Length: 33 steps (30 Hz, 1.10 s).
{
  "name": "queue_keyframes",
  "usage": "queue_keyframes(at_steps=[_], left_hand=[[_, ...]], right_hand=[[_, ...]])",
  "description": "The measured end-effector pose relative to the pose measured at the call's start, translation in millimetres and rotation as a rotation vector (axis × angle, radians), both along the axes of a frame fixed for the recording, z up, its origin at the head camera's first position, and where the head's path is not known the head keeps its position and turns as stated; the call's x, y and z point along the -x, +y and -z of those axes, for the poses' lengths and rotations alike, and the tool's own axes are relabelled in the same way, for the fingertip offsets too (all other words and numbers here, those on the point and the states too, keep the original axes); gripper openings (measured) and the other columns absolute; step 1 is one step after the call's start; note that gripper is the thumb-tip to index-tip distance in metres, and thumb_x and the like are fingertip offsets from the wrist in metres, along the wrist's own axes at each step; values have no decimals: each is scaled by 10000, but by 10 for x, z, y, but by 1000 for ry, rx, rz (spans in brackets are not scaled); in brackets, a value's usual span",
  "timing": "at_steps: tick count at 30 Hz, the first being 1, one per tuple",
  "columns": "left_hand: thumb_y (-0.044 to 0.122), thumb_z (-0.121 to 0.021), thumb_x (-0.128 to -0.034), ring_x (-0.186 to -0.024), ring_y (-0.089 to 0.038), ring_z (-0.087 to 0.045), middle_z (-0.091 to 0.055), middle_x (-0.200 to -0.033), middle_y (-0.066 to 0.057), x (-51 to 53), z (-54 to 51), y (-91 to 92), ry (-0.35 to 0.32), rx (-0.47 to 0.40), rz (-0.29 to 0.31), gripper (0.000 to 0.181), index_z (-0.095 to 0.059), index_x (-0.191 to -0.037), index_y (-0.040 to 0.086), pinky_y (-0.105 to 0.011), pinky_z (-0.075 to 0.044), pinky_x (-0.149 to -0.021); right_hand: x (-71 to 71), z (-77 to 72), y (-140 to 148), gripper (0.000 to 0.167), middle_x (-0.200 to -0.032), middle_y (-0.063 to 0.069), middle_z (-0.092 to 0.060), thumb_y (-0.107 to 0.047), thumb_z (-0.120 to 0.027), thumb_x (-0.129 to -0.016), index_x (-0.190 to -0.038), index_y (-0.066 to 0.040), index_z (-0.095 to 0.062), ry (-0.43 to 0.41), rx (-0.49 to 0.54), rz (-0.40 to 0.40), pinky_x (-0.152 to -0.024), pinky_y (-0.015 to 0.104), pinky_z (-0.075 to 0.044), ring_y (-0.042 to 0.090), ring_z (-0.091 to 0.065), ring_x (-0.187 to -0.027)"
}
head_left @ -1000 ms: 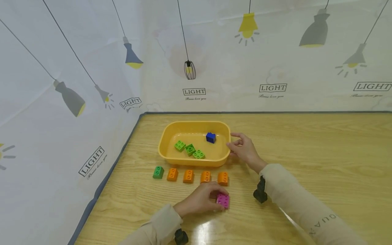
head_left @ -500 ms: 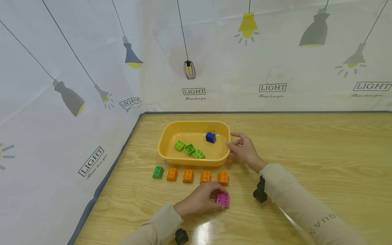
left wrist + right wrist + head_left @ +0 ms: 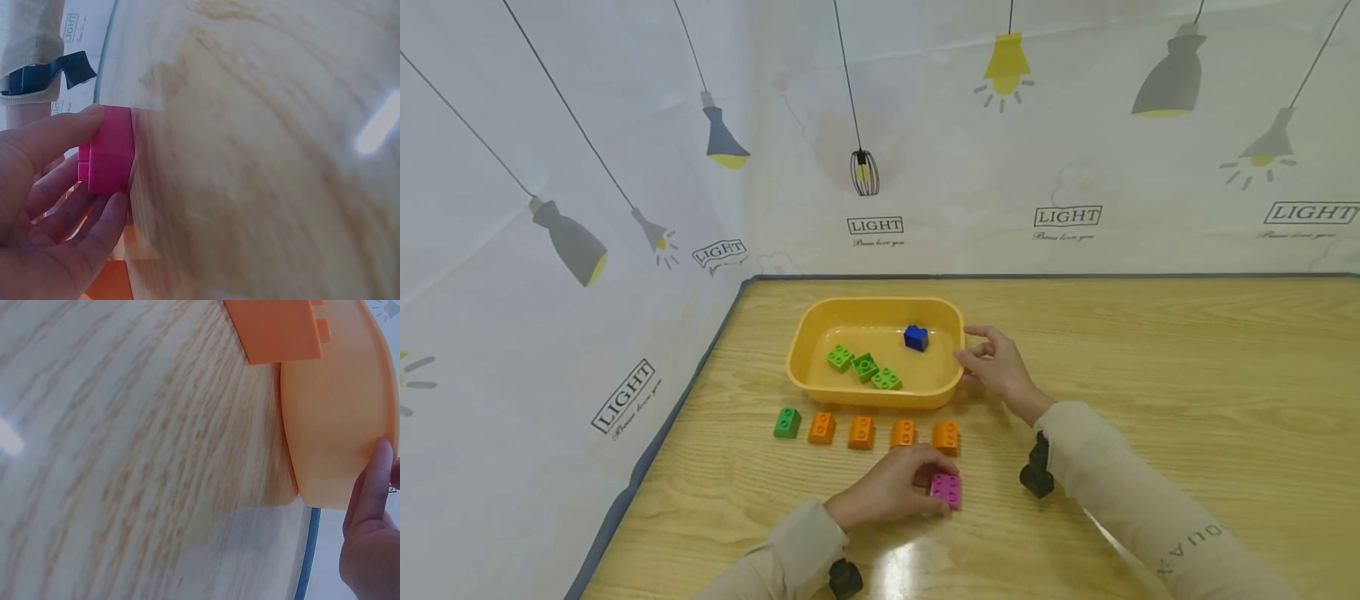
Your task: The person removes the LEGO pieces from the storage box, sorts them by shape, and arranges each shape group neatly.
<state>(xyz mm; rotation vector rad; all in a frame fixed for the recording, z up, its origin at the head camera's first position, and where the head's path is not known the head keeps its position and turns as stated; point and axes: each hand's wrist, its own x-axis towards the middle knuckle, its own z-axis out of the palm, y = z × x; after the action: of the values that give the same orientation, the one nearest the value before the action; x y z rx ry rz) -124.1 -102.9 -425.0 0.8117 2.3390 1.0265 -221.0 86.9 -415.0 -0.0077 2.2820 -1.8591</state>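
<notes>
My left hand (image 3: 891,492) pinches a pink toy brick (image 3: 946,492) between thumb and fingers, on the table in front of the row. In the left wrist view the pink brick (image 3: 112,150) stands against the wood, with the thumb at one end and fingertips at the other. My right hand (image 3: 1003,371) holds the right end of a yellow plastic tray (image 3: 820,387) by its rim. In the right wrist view a finger (image 3: 377,469) lies along the tray's outer wall. Inside the tray are a blue brick (image 3: 916,337) and three lime green bricks (image 3: 865,367).
Between the tray and my left hand runs a row of bricks: a green one (image 3: 787,422) at the left, then several orange ones (image 3: 861,432). The wooden table (image 3: 1150,358) extends to the right. A lamp-printed sheet (image 3: 955,167) borders its back and left.
</notes>
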Motion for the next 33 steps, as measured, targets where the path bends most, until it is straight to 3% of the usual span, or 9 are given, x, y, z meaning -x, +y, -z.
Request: queue_keyframes(at_steps=[9, 15, 23, 33], left_hand=[[170, -734, -723, -941, -14, -509, -570, -1034, 77, -2, -28, -21, -32, -22, 3, 379, -599, -1072, 107, -158, -420, -807], [158, -706, -756, -988, -79, -525, -571, -1097, 37, -8, -131, -102, -28, -38, -18, 390, -581, -1121, 106, -208, -435, -827], [127, -674, -786, -1007, -223, -532, -568, -1113, -46, 117, -370, -229, 70, -122, -42, 361, -564, -1123, 62, -291, -441, -850], [155, -655, -804, -969, -249, -534, -595, -1070, -58, 359, -615, -360, 234, -154, -118, 320, -587, -1104, 65, -368, -459, -806]], right_hand=[[-5, 5, -9, 493, -939, 192, -550, -140, -570, -869, -1303, -15, -372, 4, 12, 1, -722, 362, -505, 150, -595, -696], [-5, 15, -5, 498, -959, 208, -548, -144, -567, -871, -1306, -12, -365, 10, 23, -4, -718, 356, -507, 132, -594, -691], [-9, 14, 8, 506, -958, 210, -548, -145, -571, -869, -1306, -3, -359, 20, 33, -12, -718, 353, -507, 137, -598, -694], [0, 19, 4, 511, -960, 213, -550, -139, -575, -865, -1309, -7, -358, 7, 25, -9, -710, 355, -510, 136, -595, -683]])
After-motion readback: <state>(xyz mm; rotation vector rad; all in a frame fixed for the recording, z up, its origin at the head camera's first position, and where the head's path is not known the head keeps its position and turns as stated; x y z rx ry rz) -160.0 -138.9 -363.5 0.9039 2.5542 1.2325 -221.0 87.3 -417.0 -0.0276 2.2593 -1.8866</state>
